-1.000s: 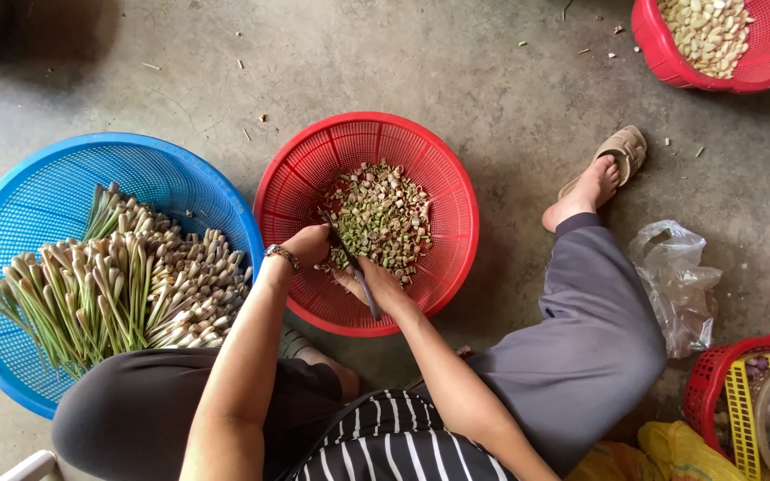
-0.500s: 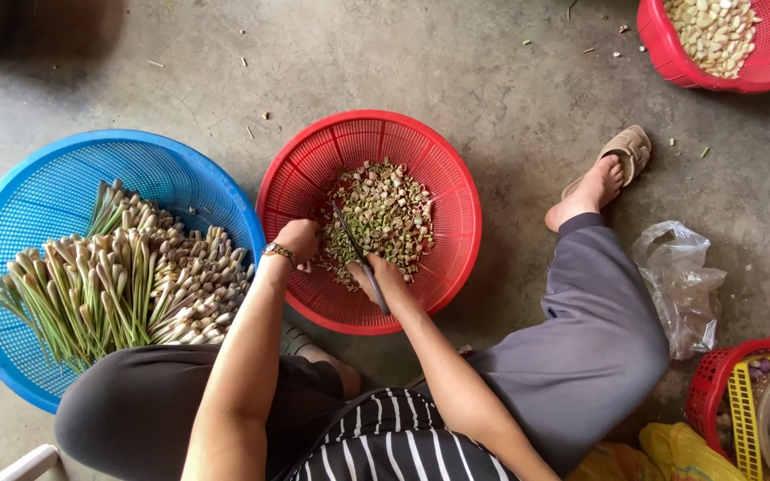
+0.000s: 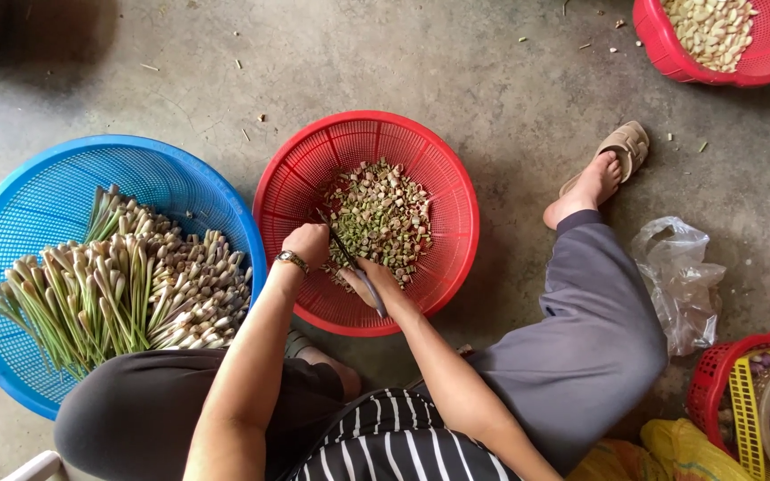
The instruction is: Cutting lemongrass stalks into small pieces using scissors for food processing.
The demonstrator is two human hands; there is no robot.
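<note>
Your left hand (image 3: pixel 307 243) is curled shut over the near-left inside edge of the red basket (image 3: pixel 456 178); it seems to pinch a short stalk end, though what sits inside the fist is hidden, so you cannot tell for sure. Your right hand (image 3: pixel 374 278) is closed around the handle of a knife (image 3: pixel 342 248), whose thin dark blade runs up and left toward the left hand, above the basket's near side.

The chopped pieces (image 3: pixel 380 218) lie heaped in the middle of the red basket. They look small, light and loose, so they would scatter easily if flicked by the blade. The whole stalks (image 3: pixel 118 289) lie bundled in the blue basket (image 3: pixel 46 191) on the floor, touching the red one's left rim. They look stiff and fibrous at the pale bulb ends, thinner and more bendy toward the green tops. Judging by that, the firm pale end is the best place to grip one, fingers kept back from the blade. The knife is light but sharp; hold it by the handle only.
</note>
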